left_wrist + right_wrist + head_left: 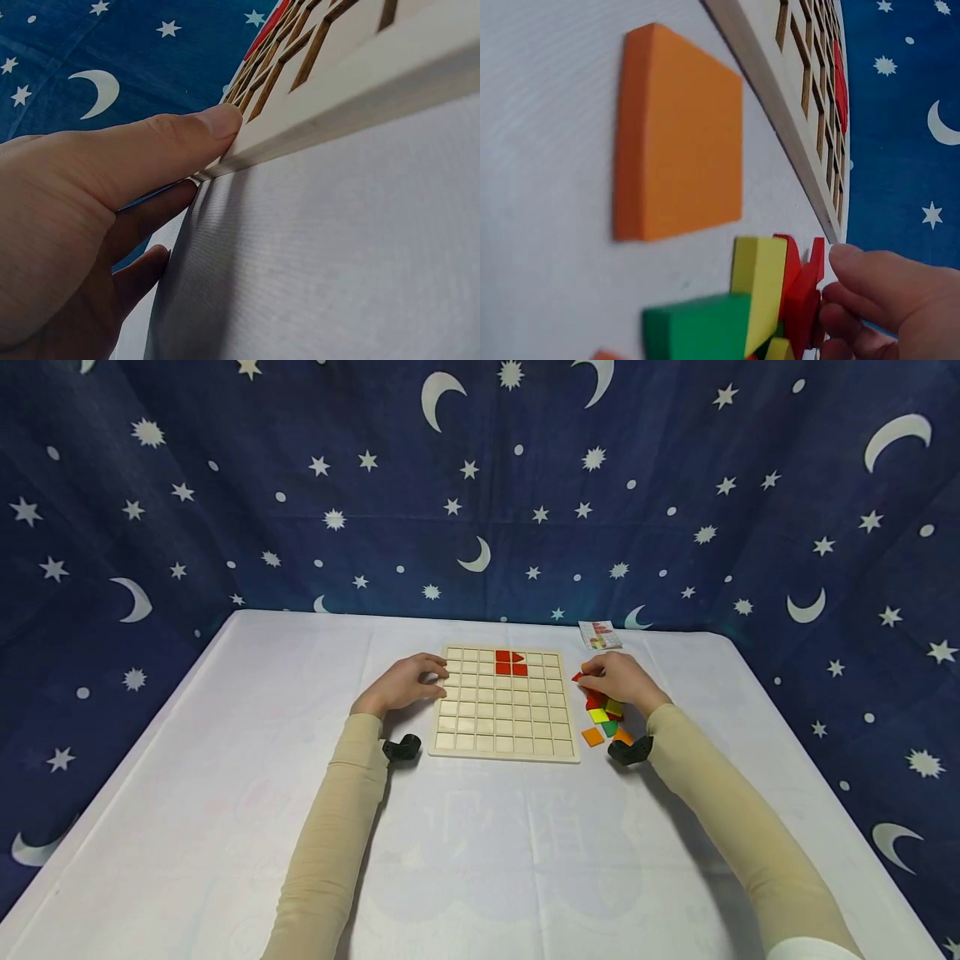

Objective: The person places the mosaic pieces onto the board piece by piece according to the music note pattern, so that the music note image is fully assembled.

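Note:
A square wooden grid board (495,745) lies on the table. My left hand (405,682) is at its left edge; in the left wrist view the thumb (187,135) rests on the board's rim (330,124), with the other fingers beside it. Red tiles (512,669), squares and a triangle, sit in cells near the board's far side. My right hand (619,678) is right of the board, over a pile of coloured tiles. Its bent fingers meet the edge of a red tile (819,257); whether they pinch it is hidden.
Yellow (759,289) and green (697,326) tiles lie in the pile, with an orange square tile (592,737) at its near end. A printed card (599,635) lies at the table's back edge. A dark blue star-and-moon cloth (390,485) hangs behind the white table (480,860).

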Available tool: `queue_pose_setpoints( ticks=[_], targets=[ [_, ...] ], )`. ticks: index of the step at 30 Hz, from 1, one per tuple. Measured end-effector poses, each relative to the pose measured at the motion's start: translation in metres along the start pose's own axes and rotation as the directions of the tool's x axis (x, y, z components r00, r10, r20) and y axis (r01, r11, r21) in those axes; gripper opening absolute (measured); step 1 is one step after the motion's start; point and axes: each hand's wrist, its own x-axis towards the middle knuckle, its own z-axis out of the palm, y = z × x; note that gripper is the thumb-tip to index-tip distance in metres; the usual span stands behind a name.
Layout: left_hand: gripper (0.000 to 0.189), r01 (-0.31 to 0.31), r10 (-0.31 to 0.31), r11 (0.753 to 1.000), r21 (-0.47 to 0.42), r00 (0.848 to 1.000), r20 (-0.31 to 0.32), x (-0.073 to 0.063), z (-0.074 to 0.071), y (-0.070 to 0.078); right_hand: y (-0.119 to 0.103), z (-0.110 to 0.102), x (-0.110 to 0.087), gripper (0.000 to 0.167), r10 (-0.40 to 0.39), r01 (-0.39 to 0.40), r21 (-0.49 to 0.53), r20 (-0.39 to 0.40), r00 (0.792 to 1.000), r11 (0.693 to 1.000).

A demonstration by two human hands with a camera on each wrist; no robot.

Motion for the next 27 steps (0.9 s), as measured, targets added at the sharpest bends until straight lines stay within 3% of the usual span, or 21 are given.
queue_pose_setpoints(
  ticks=[12,27],
  targets=[
    [0.04,-0.005,0.005,1.0,0.002,1.0,-0.009,0.001,0.0,-0.002,-0.017,0.007,0.008,0.039,0.087,-0.089,-0.079,-0.031,0.996,0.993],
    [0.038,-0.002,0.002,1.0,-0.002,1.0,-0.009,0.001,0.001,-0.002,-0.019,0.006,0.006,0.031,0.074,-0.076,-0.092,-0.029,0.997,0.993]
  ],
)
